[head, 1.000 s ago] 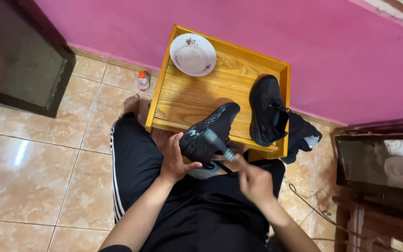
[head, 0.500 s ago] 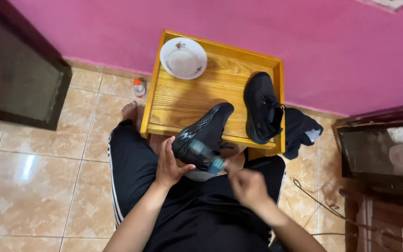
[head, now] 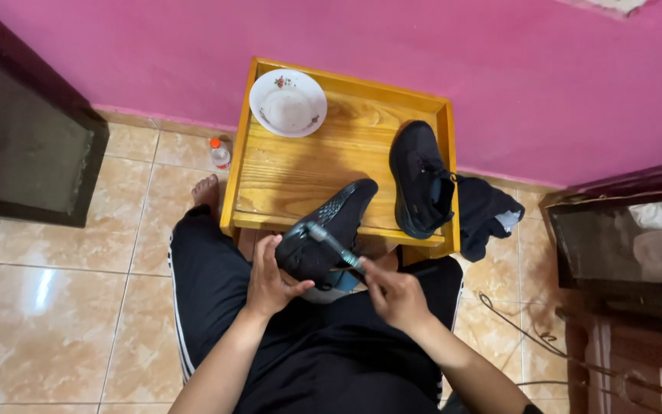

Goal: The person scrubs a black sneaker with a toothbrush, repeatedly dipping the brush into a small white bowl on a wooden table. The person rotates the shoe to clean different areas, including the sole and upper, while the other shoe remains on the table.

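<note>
My left hand [head: 270, 277] grips a black shoe [head: 327, 230] by its heel, sole turned up, over my lap at the near edge of a small wooden table [head: 308, 165]. My right hand [head: 394, 295] holds a slim brush [head: 334, 245] by its blue-green handle, its head lying on the shoe's sole. The second black shoe [head: 421, 178] rests on the right side of the table. A white bowl [head: 288, 102] with a flower pattern sits at the table's far left corner.
A dark cloth [head: 484, 215] hangs off the table's right edge. A small bottle with an orange cap [head: 221, 152] stands on the tiled floor left of the table. The pink wall runs behind. A dark cabinet [head: 28, 146] is at left, glass-fronted furniture [head: 626, 238] and cables at right.
The brush has moved across the shoe's sole, its head now farther up and left. My right hand has shifted slightly; my left hand keeps its hold.
</note>
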